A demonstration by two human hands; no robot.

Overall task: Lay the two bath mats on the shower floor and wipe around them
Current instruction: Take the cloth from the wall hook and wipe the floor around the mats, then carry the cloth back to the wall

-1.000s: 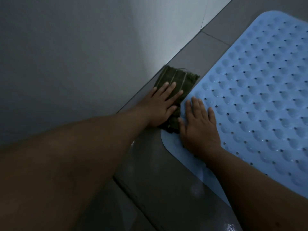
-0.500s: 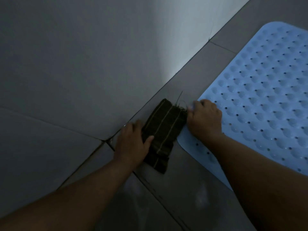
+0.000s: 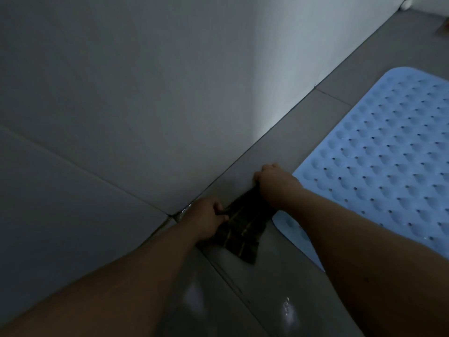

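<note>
Since the earlier frame, slid nearer along the wall base, away from the mat corner: a dark green folded cloth with thin yellow stripes (image 3: 243, 227), now on the grey tiled floor (image 3: 279, 288) between both hands. Left hand (image 3: 205, 221) curled around the cloth's left edge, fingers bunching the fabric. Right hand (image 3: 274, 182) closed over the cloth's far end, knuckles up; fingertips hidden underneath. To the right, a light blue rubber bath mat with dimples and small holes (image 3: 388, 161), lying flat, its near left corner just beside the cloth and partly covered by the right forearm. Open floor strip running far along the grey wall (image 3: 145, 93). Second mat not visible. Dim light, cloth pattern hard to read.
</note>
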